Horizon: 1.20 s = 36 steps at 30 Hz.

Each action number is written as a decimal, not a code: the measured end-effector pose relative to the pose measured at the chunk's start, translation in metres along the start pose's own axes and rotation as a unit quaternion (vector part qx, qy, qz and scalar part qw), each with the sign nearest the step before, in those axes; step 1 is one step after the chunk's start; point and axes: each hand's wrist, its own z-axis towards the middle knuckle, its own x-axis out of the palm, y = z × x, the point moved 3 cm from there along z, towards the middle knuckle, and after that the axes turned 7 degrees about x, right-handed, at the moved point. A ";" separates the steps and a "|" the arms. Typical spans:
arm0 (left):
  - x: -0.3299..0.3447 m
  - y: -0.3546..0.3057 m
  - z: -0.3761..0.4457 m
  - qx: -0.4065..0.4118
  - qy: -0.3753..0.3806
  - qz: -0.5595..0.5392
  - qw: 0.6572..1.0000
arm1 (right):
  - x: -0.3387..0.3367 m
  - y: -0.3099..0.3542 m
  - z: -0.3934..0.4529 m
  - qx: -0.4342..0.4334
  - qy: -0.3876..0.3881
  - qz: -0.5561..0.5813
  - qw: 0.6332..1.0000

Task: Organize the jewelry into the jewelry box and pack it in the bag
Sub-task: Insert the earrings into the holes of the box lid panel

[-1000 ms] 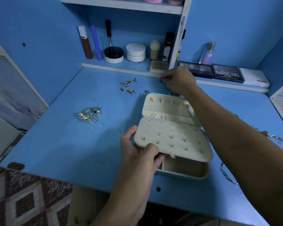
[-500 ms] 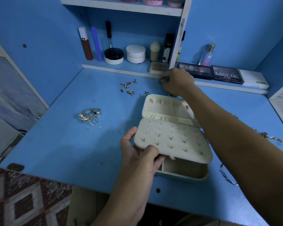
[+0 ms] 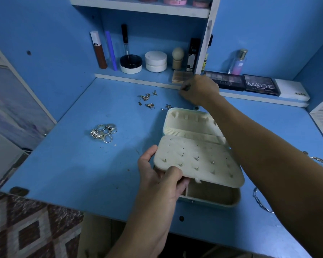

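Observation:
A cream jewelry box [image 3: 194, 123] lies open on the blue desk [image 3: 73, 164]. My left hand [image 3: 160, 175] grips the near left corner of its earring panel [image 3: 199, 161], which carries several stud earrings and is lifted over the lower tray. My right hand [image 3: 198, 90] reaches past the box to the desk's back, fingers curled around something small and dark that I cannot make out. Loose earrings [image 3: 149, 100] lie scattered left of that hand. A pile of rings [image 3: 103, 132] sits further left. A chain [image 3: 259, 202] lies right of the box, partly hidden by my right arm.
The back ledge holds cosmetics: tubes [image 3: 99, 51], round jars [image 3: 156, 61], a perfume bottle [image 3: 238, 62], eyeshadow palettes [image 3: 260, 84] and a white case [image 3: 291, 89]. A second chain piece [image 3: 314, 158] lies at far right. Blue walls close in the desk on both sides.
My right hand has shifted slightly left along the back ledge. The left hand keeps the same grip on the earring panel, and the box has not moved.

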 end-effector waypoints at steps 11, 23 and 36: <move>-0.003 0.005 0.002 0.003 -0.011 -0.014 1.000 | 0.003 0.004 0.003 -0.027 0.003 0.039 0.999; -0.006 0.010 0.004 0.013 0.001 -0.005 1.000 | -0.027 0.012 -0.038 -0.073 0.046 0.271 0.959; -0.005 0.009 0.005 0.017 -0.003 -0.008 1.000 | -0.072 0.010 -0.133 -0.120 0.157 0.282 0.939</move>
